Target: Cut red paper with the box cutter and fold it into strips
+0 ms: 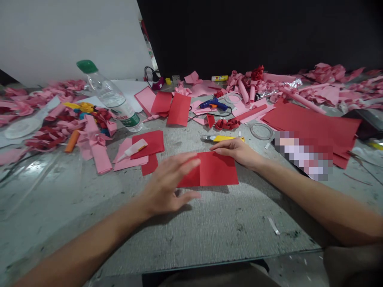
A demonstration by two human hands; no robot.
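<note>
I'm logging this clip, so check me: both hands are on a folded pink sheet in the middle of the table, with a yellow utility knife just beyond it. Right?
Not quite. The folded sheet under the left hand and the right hand is red, not pink, as the head view shows. The rest holds: it lies mid-table, with the yellow utility knife just beyond it.

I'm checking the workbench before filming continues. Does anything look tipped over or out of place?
Yes: the plastic water bottle leans sharply among the pink paper scraps at left, not upright. Both hands rest flat on the folded red paper.
</note>
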